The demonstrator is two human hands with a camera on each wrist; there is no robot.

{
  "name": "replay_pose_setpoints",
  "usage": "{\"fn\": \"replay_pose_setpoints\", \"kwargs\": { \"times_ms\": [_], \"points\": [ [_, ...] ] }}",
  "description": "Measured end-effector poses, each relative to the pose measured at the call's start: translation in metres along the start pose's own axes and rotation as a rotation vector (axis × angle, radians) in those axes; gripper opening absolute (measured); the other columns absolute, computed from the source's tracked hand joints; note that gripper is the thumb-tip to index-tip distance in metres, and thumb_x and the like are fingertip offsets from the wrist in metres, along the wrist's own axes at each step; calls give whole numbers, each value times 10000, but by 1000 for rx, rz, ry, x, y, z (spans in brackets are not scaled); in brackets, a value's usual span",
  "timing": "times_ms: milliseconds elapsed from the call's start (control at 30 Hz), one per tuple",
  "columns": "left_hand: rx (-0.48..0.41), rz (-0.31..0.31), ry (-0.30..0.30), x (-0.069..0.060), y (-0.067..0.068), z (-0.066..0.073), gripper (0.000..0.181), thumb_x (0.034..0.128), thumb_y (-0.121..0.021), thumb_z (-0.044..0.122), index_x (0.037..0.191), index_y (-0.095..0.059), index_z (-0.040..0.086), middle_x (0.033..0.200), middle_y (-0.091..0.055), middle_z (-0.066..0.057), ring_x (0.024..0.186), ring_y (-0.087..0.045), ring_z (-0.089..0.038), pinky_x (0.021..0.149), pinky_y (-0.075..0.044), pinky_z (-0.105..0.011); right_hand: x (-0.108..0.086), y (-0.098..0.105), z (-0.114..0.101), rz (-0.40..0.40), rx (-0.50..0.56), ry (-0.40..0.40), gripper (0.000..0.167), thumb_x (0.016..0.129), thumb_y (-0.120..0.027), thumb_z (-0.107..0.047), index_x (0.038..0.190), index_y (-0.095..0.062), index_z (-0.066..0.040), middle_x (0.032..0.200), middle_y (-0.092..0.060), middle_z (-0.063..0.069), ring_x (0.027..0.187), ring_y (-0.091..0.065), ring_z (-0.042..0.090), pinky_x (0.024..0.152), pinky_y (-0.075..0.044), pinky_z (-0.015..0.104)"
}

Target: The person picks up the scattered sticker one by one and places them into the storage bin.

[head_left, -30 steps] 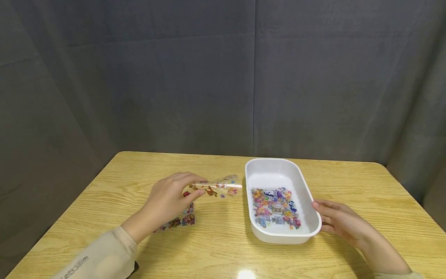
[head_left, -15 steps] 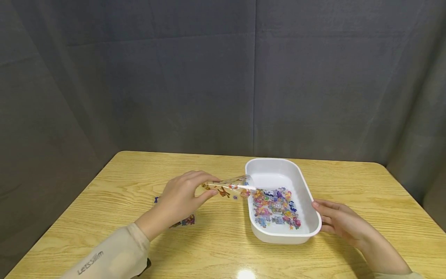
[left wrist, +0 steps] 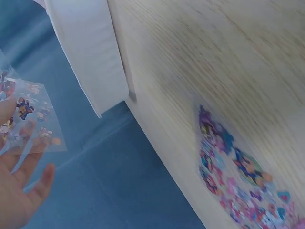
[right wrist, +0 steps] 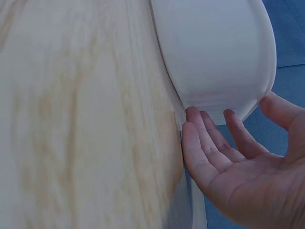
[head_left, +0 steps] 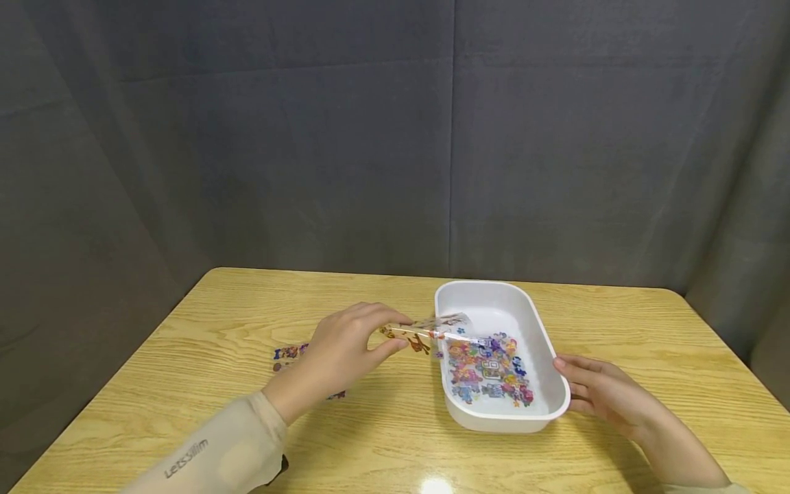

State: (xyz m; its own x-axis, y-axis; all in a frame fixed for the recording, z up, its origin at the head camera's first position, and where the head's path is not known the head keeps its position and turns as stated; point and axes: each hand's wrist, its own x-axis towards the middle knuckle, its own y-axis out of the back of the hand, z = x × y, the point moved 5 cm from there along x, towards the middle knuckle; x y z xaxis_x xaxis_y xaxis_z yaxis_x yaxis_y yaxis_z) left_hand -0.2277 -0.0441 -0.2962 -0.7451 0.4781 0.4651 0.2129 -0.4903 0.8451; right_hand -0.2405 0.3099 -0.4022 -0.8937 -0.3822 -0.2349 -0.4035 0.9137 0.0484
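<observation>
Clear plastic sticker sheet (head_left: 427, 336), pinched in the left grip (head_left: 345, 348), overhangs the white tray (head_left: 494, 423) toward the far edge of the desk (head_left: 382, 439). The right grip (head_left: 607, 394) holds the tray's right rim; lowering the sheet flat should prevent creases.

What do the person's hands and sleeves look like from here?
The left hand and right hand are ungloved. The left sleeve is pale beige with dark lettering running along the forearm; a small black item shows by its cuff, too little to identify. Only a sliver of the right sleeve shows, in similar pale fabric.
</observation>
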Motion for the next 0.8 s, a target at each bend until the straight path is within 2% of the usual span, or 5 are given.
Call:
{"fn": "replay_pose_setpoints", "kwargs": {
  "times_ms": [233, 433, 800],
  "points": [
    [-21, -6, -28, 6, -8, 11, 263, 929, -706, 366, 1180, -709, 287, 1160, -681, 137, 1110, -617, -87, 878, -530, -349, 0, 0, 0, 3, -4, -4, 716, 1079, -437, -273, 1445, -102, 244, 1187, -657, 28, 1035, -664, 128, 879, -555, 341],
    [-45, 4, -50, 10, -15, 18, 260, 922, -714, 355, 1164, -715, 258, 1161, -690, 104, 1106, -621, -109, 870, -533, -372, 0, 0, 0, 0, 0, 1, 725, 1076, -444, -275, 1444, -99, 246, 1183, -654, 23, 1034, -663, 128, 879, -555, 338],
    [-56, -32, -38, 18, -26, 28, 298, 937, -688, 383, 1203, -700, 251, 1208, -678, 73, 1124, -622, -126, 903, -527, -377, 1, 1, 2, 11, 0, 2, 721, 1074, -450, -276, 1444, -111, 243, 1181, -654, 18, 1032, -660, 117, 883, -552, 336]
  ]
}}
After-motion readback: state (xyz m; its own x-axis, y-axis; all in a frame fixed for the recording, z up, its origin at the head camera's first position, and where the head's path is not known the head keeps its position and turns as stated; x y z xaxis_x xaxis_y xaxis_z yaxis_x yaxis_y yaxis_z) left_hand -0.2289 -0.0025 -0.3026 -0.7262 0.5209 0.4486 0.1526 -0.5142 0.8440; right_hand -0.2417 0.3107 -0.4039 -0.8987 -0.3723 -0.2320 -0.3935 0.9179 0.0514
